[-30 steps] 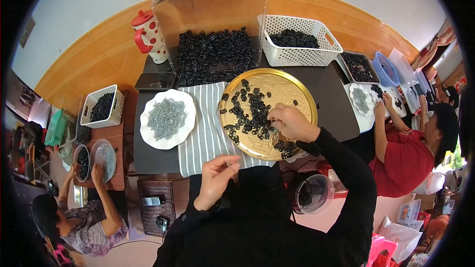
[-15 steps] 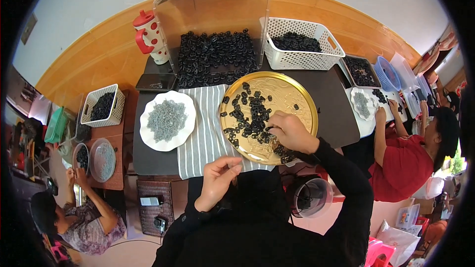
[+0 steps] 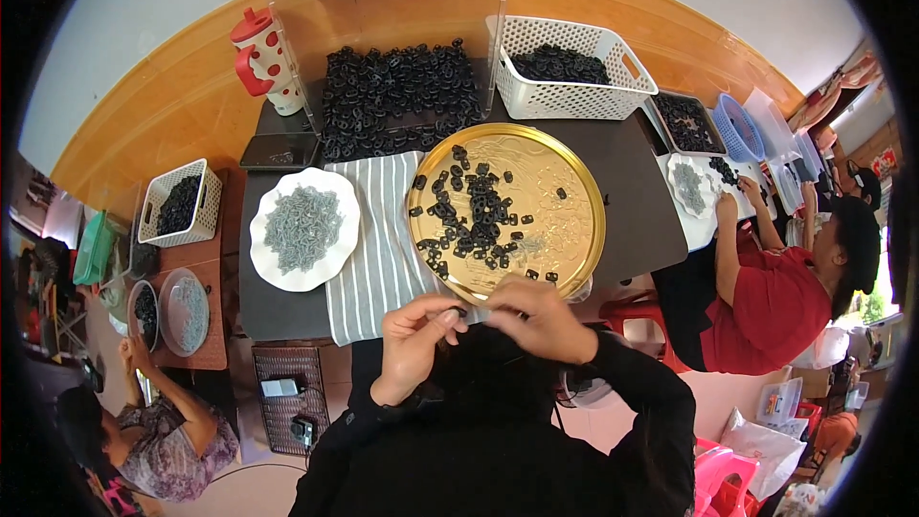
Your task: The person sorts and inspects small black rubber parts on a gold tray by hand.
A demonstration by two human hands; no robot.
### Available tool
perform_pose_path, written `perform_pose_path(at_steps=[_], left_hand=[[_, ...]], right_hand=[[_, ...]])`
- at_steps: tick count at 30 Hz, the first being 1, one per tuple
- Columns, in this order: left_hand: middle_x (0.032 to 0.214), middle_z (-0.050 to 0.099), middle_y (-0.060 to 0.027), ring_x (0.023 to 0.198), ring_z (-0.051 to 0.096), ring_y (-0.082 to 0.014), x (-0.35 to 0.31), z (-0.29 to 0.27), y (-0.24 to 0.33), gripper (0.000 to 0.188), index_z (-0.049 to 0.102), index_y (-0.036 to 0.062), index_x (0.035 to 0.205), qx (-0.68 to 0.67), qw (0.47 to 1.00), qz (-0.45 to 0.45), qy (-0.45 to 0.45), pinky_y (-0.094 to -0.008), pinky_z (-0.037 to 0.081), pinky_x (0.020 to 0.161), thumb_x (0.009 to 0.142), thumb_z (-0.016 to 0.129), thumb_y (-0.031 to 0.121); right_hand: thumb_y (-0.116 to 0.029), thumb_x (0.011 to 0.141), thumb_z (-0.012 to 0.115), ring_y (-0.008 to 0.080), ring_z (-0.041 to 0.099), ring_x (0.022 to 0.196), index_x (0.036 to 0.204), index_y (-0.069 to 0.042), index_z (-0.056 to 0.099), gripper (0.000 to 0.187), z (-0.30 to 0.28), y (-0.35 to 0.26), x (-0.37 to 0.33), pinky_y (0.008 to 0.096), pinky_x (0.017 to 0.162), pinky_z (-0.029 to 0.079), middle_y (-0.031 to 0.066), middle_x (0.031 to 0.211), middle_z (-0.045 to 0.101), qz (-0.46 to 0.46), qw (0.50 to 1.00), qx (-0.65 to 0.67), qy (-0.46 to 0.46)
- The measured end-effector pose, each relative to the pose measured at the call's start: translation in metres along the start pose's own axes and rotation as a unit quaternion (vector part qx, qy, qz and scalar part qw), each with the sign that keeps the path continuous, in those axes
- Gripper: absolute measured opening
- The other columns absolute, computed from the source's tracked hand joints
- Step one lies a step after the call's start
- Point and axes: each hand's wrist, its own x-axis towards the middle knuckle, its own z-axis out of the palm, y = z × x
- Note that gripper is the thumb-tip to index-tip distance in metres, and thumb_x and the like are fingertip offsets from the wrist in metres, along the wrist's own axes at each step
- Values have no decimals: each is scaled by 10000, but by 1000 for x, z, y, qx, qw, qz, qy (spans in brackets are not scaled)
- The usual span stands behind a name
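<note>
Just off the near rim of a round gold tray (image 3: pixel 597 230), my two hands are close together. My left hand (image 3: pixel 412 343) pinches a small black plastic piece (image 3: pixel 459 312) between thumb and fingertips. Beside it, the fingers of my right hand (image 3: pixel 548 322) are curled and pressed together; whatever they hold is hidden. Many loose black plastic pieces (image 3: pixel 484 213) are heaped and scattered on the tray. On the left, a white scalloped plate (image 3: pixel 262 262) holds a pile of small grey pieces (image 3: pixel 302 228), too fine to name.
Under the tray lies a striped cloth (image 3: pixel 352 297). Behind stand a clear bin (image 3: pixel 388 14) and a white basket (image 3: pixel 565 105) of black pieces, plus a red-lidded tumbler (image 3: pixel 263 62) and a phone (image 3: pixel 278 151). A person in red (image 3: pixel 766 311) works at right, another person (image 3: pixel 182 445) at left.
My right hand has come from the pieces on the tray toward me, beside my left hand. A black piece now shows in my left fingertips. The whole view has shifted slightly.
</note>
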Motion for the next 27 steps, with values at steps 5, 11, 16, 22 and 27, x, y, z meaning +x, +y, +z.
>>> perform_pose_path(at_steps=[5,11,16,22,27], left_hand=[[789,663,-93,649,618,-124,0,-17,7,156,646,-46,1021,-4,996,-3,85,-212,462,554,888,589,12],[784,647,-56,657,595,-92,2,-21,15,163,649,-32,1030,45,995,22,90,-203,449,553,876,604,-4],[801,643,-46,660,586,-84,-4,-26,16,167,650,-27,1035,50,993,32,98,-201,444,552,876,606,-4],[783,624,-41,662,568,-70,0,-31,16,133,657,-26,988,77,991,8,106,-202,435,562,864,625,9],[741,580,-104,628,570,-238,14,-30,26,131,654,-21,928,470,862,168,92,-323,433,555,800,632,-2]], right_hand=[[13,739,612,347,563,749,837,-6,587,104,-51,22,-1,402,634,457,141,750,546,57,984,-167,31],[23,695,565,328,557,751,855,-14,560,165,-41,31,11,400,676,452,130,765,565,-47,960,-276,-27],[-16,702,556,319,561,772,881,-21,546,179,-36,31,16,390,708,452,123,760,570,-93,935,-336,-62],[-21,699,557,319,564,769,879,-20,542,181,-34,29,19,394,711,455,122,750,562,-65,946,-310,-67],[-19,714,555,326,558,789,890,-12,540,177,-31,35,16,402,713,457,141,803,556,-94,935,-336,-60]])
